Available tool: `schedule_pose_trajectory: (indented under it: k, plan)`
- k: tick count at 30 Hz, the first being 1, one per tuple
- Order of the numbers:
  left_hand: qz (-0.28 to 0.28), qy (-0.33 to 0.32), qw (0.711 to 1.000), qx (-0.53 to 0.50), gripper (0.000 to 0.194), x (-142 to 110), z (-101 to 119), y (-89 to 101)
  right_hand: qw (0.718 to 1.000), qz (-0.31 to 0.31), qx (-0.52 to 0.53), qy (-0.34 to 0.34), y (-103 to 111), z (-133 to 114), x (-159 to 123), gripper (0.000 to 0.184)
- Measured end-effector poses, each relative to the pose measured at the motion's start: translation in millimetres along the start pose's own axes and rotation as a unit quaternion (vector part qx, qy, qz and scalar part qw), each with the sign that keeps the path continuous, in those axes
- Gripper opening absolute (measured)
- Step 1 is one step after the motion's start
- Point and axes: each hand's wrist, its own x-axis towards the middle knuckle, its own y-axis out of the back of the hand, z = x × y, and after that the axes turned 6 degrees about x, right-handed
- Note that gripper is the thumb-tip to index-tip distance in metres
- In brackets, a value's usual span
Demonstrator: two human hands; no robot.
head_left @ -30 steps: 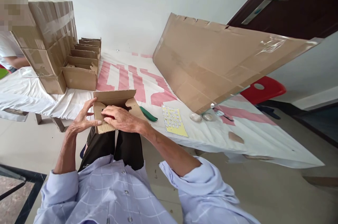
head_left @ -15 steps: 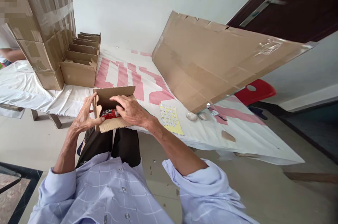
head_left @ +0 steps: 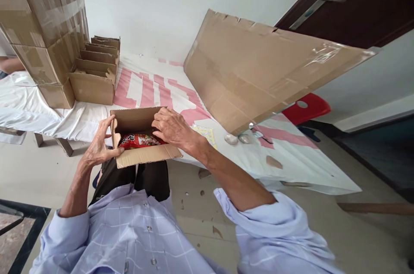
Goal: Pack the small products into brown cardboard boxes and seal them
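– What are we working on?
– We have an open cardboard box above our lap, by the near edge of the table. A red printed packet lies inside it.

– How is our left hand set?
– Spread over the box's left end, gripping it between the thumb on the near side and the fingers on the far side.

– And our right hand?
– It's at the right end, fingers curled inward over the box. We can't tell whether they pinch anything.

– What do we see around us?
– A row of open boxes stands beside the stacked cartons on our left. A large cardboard panel leans on our right, and a yellow sheet lies partly hidden behind our right arm.
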Motion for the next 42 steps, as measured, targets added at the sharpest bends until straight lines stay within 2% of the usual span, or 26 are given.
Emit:
schedule_pose_trajectory:
  k: [7,10,12,15,20,25,28,31,35,39,42]
  plan:
    - [-0.007,0.011,1.000,0.003,0.117,6,-2,1.7,0.992,-0.129,-0.015,0.003,-1,-13,20,0.012]
    - [-0.014,0.021,1.000,0.002,0.115,8,-4,2.7,0.979,-0.203,-0.021,-0.018,7,-23,32,0.001]
    - [-0.014,0.024,1.000,-0.002,0.114,9,-5,2.6,0.970,-0.238,-0.034,-0.033,12,-28,38,0.012]
    - [-0.020,0.020,1.000,-0.013,0.115,10,-6,1.5,0.965,-0.256,-0.046,-0.037,16,-32,42,0.024]
    - [-0.045,0.010,0.998,-0.035,0.113,11,-11,3.1,0.965,-0.252,-0.049,-0.047,16,-29,38,0.025]
    - [-0.078,-0.005,0.993,-0.085,0.139,8,-22,12.1,0.969,-0.243,-0.014,-0.045,11,-22,36,0.028]
    - [-0.092,-0.001,0.994,-0.062,0.147,6,-25,12.9,0.978,-0.208,-0.018,-0.028,5,-20,35,0.028]
    - [-0.076,0.006,0.997,-0.012,0.137,7,-24,8.5,0.989,-0.143,-0.012,-0.024,4,-20,36,0.029]
    - [-0.043,0.004,0.999,0.003,0.131,12,-27,4.8,0.998,-0.035,0.029,-0.042,18,-13,35,0.025]
    - [-0.031,0.008,0.999,0.007,0.134,29,-37,6.8,0.991,0.093,0.085,-0.051,39,0,24,0.029]
    - [-0.030,0.021,0.999,0.016,0.134,45,-44,9.4,0.971,0.205,0.122,-0.032,48,11,15,0.032]
